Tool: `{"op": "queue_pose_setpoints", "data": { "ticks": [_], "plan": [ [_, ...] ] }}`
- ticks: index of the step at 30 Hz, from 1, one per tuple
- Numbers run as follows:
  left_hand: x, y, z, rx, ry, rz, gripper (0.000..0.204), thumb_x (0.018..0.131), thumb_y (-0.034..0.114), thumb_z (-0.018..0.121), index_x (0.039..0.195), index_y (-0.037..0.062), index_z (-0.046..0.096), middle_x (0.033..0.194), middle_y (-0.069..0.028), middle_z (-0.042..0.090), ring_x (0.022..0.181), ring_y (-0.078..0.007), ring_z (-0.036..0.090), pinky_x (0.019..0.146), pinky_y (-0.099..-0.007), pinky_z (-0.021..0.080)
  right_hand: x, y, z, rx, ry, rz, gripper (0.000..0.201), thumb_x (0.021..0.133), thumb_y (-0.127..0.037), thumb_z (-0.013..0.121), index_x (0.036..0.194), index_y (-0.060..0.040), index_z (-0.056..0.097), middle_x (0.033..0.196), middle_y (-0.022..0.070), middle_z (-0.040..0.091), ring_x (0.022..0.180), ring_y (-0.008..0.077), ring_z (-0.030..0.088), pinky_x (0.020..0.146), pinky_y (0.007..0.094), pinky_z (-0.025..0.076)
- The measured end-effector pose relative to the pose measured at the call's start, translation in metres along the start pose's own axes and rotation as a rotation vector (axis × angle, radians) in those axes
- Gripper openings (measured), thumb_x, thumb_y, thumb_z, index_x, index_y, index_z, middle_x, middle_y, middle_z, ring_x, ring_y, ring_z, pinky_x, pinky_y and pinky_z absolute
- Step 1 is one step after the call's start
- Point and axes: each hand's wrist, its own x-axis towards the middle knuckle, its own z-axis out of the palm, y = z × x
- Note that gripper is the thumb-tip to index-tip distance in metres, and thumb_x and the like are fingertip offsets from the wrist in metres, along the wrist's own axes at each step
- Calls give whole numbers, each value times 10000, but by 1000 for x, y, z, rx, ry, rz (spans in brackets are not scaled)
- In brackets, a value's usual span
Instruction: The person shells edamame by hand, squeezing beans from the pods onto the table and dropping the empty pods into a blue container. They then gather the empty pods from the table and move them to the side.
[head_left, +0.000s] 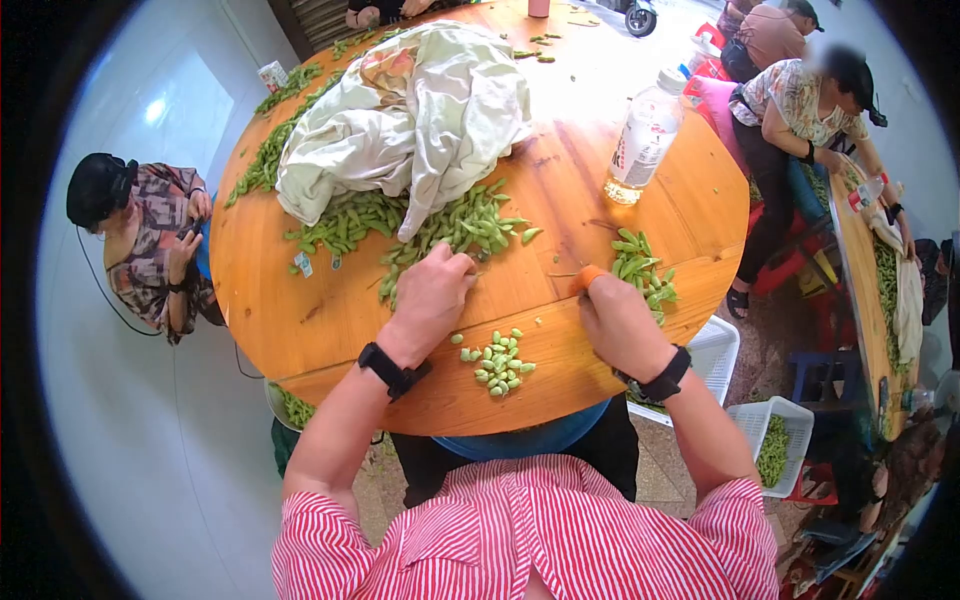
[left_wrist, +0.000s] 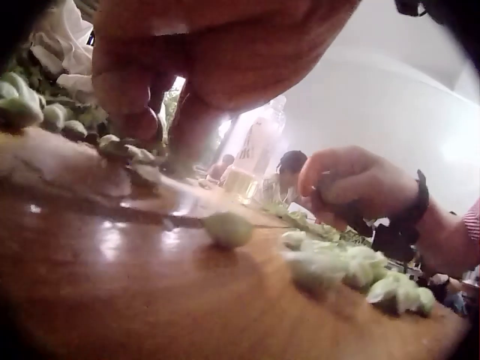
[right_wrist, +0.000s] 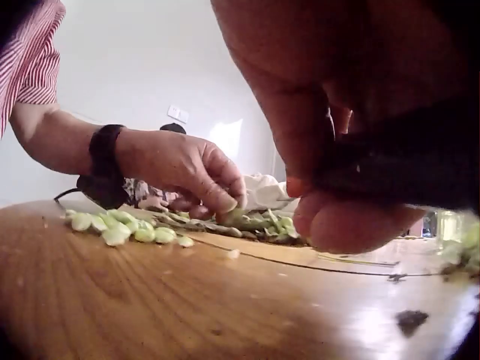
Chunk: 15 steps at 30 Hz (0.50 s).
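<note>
My left hand (head_left: 432,305) is at the near edge of a heap of green soybean pods (head_left: 465,222). Its fingers are bent, thumb and fingertips right at the pods; I cannot tell whether they pinch one. Its fingertips (right_wrist: 225,204) show over the pods in the right wrist view. To the right, my right hand (head_left: 625,325) grips a small tool with an orange handle (head_left: 592,273), mostly covered by the hand; a thin tip points left. Between both hands lies a small pile of shelled green beans (head_left: 500,365), with one loose bean (left_wrist: 229,229) closer to the left hand.
A white cloth (head_left: 400,120) covers part of the pod heap. Beyond the right hand are more pods (head_left: 640,268) and a standing plastic bottle (head_left: 648,140). White baskets (head_left: 712,350) stand below the table's right edge. One person (head_left: 150,240) sits at left; others work at right.
</note>
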Motion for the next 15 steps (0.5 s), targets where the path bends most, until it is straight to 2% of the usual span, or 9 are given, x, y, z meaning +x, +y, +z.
{"op": "queue_pose_setpoints", "data": {
  "ticks": [1,2,3,4,5,6,8,13,15],
  "plan": [
    [-2,1,-2,-76,37,22,141,841,177,701,935,73,679,859,-114,628,790,-311,652,675,-418,525,0,-2,3,118,39,-93,170,837,3,555,1000,11,605,806,215,622,783,397,637,656,448,495],
    [-5,3,-4,-152,71,45,145,853,168,696,945,57,678,842,-104,637,749,-276,658,658,-391,527,0,-7,4,120,41,-91,170,837,3,555,1000,11,605,806,215,622,783,397,637,656,448,495],
    [-7,6,-6,-151,66,47,145,853,168,696,945,57,678,842,-104,637,749,-276,658,658,-391,527,0,-16,2,217,-4,-73,197,842,-11,572,1033,1,617,786,210,613,749,376,635,629,429,485],
    [-10,11,-9,-447,-46,-127,152,872,154,685,965,34,673,832,-79,648,706,-213,638,635,-348,519,-1,-22,3,313,-49,-55,225,847,-25,588,1067,-9,630,767,206,604,716,355,633,601,410,476],
    [-14,16,-12,-741,-160,-304,160,891,141,674,984,11,668,821,-54,660,664,-149,619,613,-306,512,-2,-22,13,298,-8,-90,270,851,-51,615,1119,-25,628,706,200,588,635,323,616,562,386,461],
    [-17,24,-16,-743,-166,-302,160,891,141,674,984,11,668,821,-54,660,664,-149,619,613,-306,512,-2,-28,14,296,-7,-84,270,851,-51,615,1119,-25,628,706,200,588,635,323,616,562,386,461],
    [-25,40,-24,-956,-231,-437,176,914,124,654,1013,-21,654,832,-17,663,647,-63,559,587,-235,477,-1,-41,15,352,-37,66,282,851,-62,621,1131,-28,623,665,198,586,593,324,603,553,389,458],
    [-40,45,-11,-1016,-232,-356,105,913,79,663,981,10,620,803,32,604,665,-45,545,589,-203,452,-3,-34,31,386,-76,71,272,853,-72,612,1118,-9,620,677,220,594,615,350,619,554,403,459],
    [-43,46,-8,-969,-207,-308,119,903,87,666,964,-10,630,805,0,633,683,-68,563,614,-233,474,-3,-32,32,341,-91,38,198,844,-77,623,1017,19,625,693,241,594,646,384,622,565,417,464]
  ]
}}
